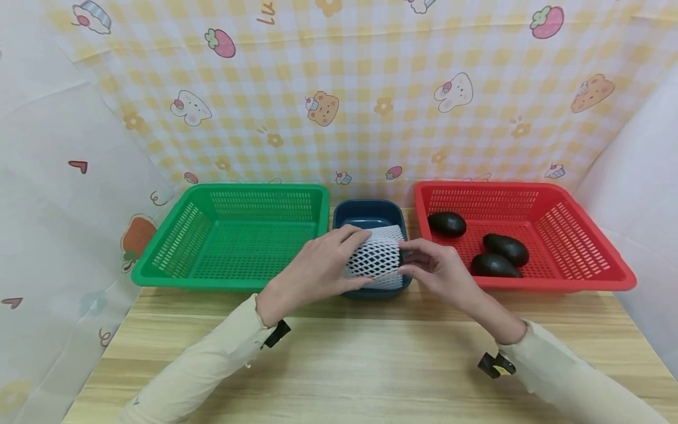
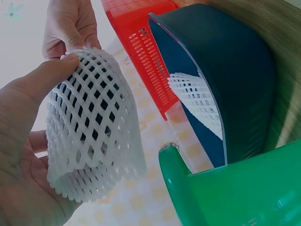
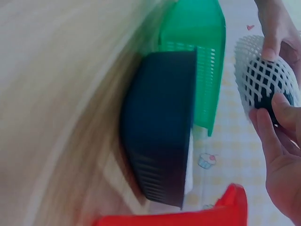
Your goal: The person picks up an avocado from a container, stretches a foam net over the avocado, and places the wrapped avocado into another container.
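A white foam net sleeve is held over the dark blue bin, with a dark avocado partly inside it. My left hand grips the sleeve, its thumb on the near side and its fingers around the far side. At the sleeve's right end, my right hand pinches the avocado's exposed end between thumb and fingers. Most of the avocado shows only through the mesh. Below stands the blue bin, where more white foam netting lies, as the left wrist view shows.
To the left of the bin stands a green basket with nothing seen in it. On the right, a red basket holds three avocados. All stand on a wooden table against a checked cloth backdrop.
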The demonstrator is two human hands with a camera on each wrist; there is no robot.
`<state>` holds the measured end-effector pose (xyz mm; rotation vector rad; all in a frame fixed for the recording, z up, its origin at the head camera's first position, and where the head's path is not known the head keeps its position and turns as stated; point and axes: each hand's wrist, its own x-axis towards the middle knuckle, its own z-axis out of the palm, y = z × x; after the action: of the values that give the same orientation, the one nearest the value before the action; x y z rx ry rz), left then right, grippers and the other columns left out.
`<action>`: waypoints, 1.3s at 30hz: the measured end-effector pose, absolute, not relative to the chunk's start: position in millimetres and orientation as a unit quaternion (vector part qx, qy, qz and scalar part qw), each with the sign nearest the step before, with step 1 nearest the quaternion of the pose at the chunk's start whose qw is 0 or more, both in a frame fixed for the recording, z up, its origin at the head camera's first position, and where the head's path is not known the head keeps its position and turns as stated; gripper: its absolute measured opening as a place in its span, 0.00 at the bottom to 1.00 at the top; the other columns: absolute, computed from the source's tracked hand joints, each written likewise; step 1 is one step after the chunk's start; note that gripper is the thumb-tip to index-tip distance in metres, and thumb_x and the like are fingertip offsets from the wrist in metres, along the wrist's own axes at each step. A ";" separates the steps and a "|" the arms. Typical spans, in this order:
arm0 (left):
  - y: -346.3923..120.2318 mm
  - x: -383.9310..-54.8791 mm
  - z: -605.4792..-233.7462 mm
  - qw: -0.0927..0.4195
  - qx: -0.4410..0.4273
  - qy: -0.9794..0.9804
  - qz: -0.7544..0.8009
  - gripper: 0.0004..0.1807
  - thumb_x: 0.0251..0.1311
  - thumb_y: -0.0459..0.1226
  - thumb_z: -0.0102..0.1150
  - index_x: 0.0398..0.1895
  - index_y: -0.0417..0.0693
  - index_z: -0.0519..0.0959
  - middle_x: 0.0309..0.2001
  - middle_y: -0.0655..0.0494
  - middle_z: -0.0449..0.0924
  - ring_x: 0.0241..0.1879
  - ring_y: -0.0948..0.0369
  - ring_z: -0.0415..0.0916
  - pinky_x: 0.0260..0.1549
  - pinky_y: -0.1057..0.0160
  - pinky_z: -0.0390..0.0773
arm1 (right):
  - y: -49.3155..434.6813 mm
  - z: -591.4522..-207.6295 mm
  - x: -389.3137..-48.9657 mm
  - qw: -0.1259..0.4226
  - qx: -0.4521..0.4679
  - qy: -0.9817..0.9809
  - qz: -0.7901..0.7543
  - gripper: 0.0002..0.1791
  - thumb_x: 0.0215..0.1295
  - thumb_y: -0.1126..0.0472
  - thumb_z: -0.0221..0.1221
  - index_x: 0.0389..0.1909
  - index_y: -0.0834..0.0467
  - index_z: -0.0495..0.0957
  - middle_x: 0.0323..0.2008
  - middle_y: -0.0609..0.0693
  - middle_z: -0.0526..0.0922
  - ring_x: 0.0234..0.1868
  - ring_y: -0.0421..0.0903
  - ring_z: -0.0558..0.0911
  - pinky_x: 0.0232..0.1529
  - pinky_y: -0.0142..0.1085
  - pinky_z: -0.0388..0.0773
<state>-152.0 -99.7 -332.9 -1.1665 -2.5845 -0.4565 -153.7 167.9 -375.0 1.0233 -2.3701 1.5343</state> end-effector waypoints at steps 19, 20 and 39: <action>-98.0 -153.9 -335.7 0.151 -0.415 -0.883 -0.161 0.37 0.55 0.51 0.76 0.64 0.41 0.76 0.59 0.47 0.76 0.53 0.53 0.74 0.47 0.56 0.81 | 150.2 -388.6 -145.7 0.113 0.304 -0.776 0.541 0.25 0.54 0.84 0.67 0.54 0.68 0.81 0.49 0.60 0.85 0.44 0.52 0.86 0.45 0.37 0.81; -98.0 -154.0 -335.7 0.152 -0.415 -0.883 -0.159 0.37 0.55 0.51 0.76 0.64 0.41 0.76 0.59 0.47 0.76 0.53 0.53 0.74 0.46 0.56 0.81 | 149.2 -388.8 -145.6 0.114 0.305 -0.775 0.542 0.25 0.53 0.84 0.67 0.54 0.67 0.82 0.49 0.60 0.85 0.44 0.52 0.86 0.45 0.37 0.81; -96.5 -153.7 -332.4 0.151 -0.419 -0.886 -0.134 0.35 0.55 0.52 0.76 0.60 0.42 0.78 0.58 0.47 0.77 0.52 0.52 0.74 0.46 0.57 0.81 | 139.0 -389.5 -144.6 0.135 0.326 -0.768 0.535 0.28 0.49 0.85 0.69 0.54 0.67 0.81 0.50 0.60 0.84 0.47 0.54 0.86 0.46 0.38 0.80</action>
<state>-153.7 -96.5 -332.4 -1.2019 -2.5434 -0.3837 -144.6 139.0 -389.5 0.9433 -2.2246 1.5516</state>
